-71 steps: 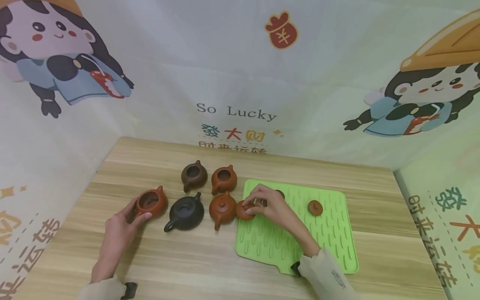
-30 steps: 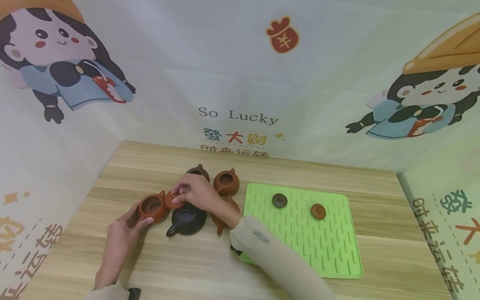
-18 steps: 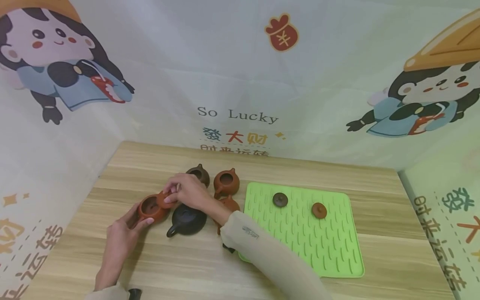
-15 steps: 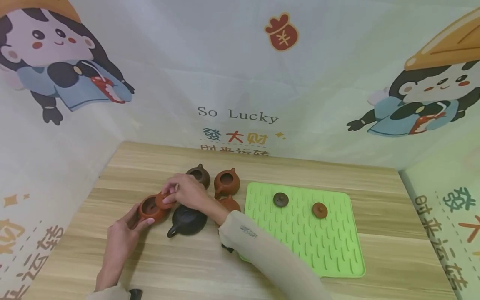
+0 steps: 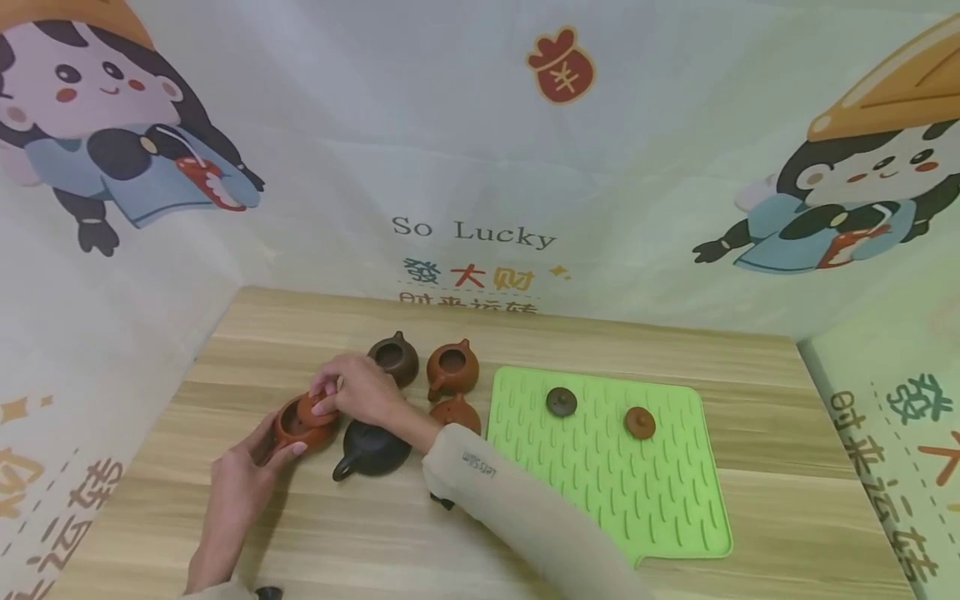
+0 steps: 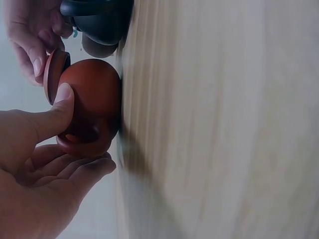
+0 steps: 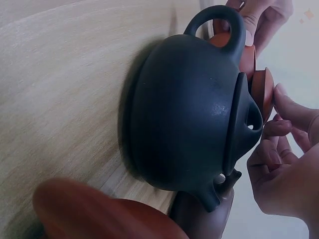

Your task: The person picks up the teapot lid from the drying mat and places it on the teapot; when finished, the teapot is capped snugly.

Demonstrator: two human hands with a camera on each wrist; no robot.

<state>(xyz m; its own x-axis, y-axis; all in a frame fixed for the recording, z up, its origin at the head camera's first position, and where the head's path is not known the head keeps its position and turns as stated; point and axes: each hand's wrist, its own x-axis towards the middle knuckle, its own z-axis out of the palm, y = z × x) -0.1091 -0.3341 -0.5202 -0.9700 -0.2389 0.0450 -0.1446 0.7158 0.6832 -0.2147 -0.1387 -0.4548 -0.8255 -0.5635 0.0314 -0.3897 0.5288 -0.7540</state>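
At the table's left, my left hand holds an orange-red clay teapot between thumb and fingers. My right hand pinches a matching teapot lid above the pot's opening, covering part of it. From the left wrist view, the lid is tilted against the rim of the teapot. In the right wrist view, a black lidded teapot stands in front of the held pot, and the right hand has its fingertips at the lid's edge.
Behind the black teapot stand a brown lidless teapot and a red-brown lidless one. A lidded red teapot is partly hidden by the right sleeve. On the green mat lie a dark lid and a red-brown lid.
My right hand has picked the orange-red lid off the green mat and carried it left, over the black teapot, to the held pot's opening. My left hand keeps its hold on the teapot.
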